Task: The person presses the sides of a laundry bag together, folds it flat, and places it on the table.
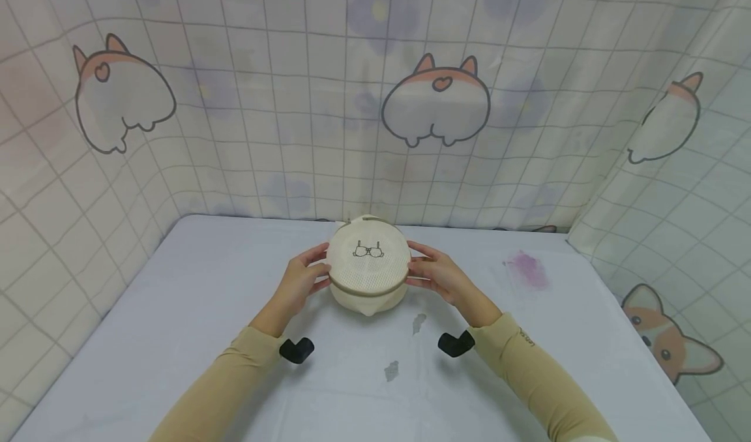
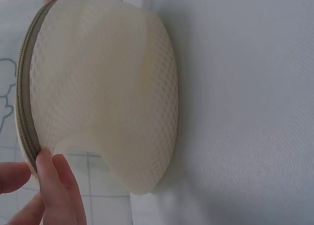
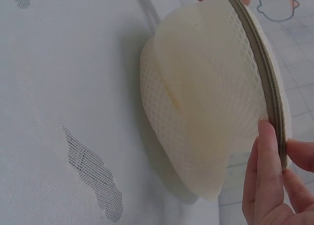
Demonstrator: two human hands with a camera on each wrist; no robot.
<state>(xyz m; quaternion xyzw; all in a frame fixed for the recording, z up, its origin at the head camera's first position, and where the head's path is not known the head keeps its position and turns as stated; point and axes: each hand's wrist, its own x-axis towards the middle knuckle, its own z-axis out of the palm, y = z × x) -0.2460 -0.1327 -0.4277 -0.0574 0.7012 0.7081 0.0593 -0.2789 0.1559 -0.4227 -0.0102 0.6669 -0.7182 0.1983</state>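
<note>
Mesh bra wash bag [image 1: 368,269], cream with a grey-brown zipper [image 3: 265,83] around its rim, sits on the white tablecloth [image 1: 205,311] near the far edge. Its flat top carries a small line drawing of a bra [image 1: 368,250]; no lettering is readable. Left hand [image 1: 300,280] and right hand [image 1: 440,276] flank the bag, fingertips [image 3: 267,151] gripping the zippered rim on either side.

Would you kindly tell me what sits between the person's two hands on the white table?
The head view shows a round cream mesh laundry pouch between the left hand and right hand, both gripping its zipped rim.
</note>
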